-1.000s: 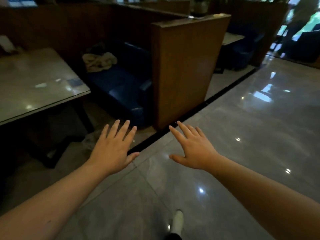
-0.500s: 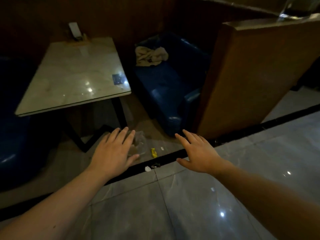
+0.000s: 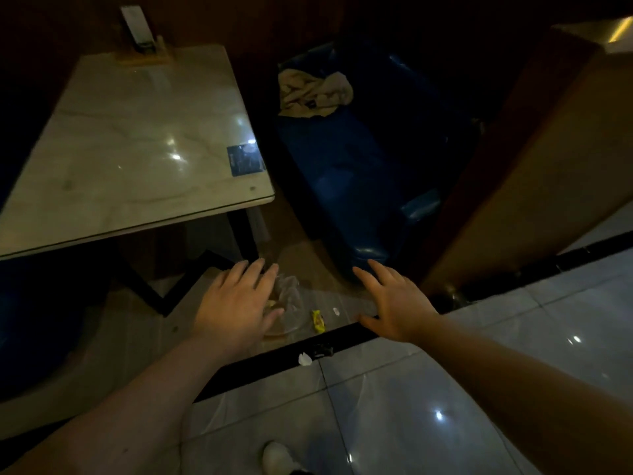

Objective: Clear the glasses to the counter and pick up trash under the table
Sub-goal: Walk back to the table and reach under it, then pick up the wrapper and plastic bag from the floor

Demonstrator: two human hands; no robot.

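Observation:
Trash lies on the floor by the marble table (image 3: 137,142): a crumpled clear plastic bag (image 3: 289,303), a yellow wrapper (image 3: 318,320), a small white scrap (image 3: 336,311), a white paper bit (image 3: 304,359) and a dark piece (image 3: 322,349) on the black floor strip. My left hand (image 3: 236,303) hovers with fingers spread, partly covering the plastic bag's left side. My right hand (image 3: 394,303) is spread to the right of the wrapper and holds nothing. No glasses show on the table.
A blue sofa (image 3: 349,173) with a beige cloth (image 3: 313,94) stands right of the table. A wooden partition (image 3: 534,173) rises on the right. A card stand (image 3: 142,39) sits at the table's far edge, a blue card (image 3: 246,161) near its corner. My white shoe (image 3: 277,455) is below.
The view has swung left and down toward the table and come closer. The trash on the floor now shows larger between my hands, which stay spread and empty.

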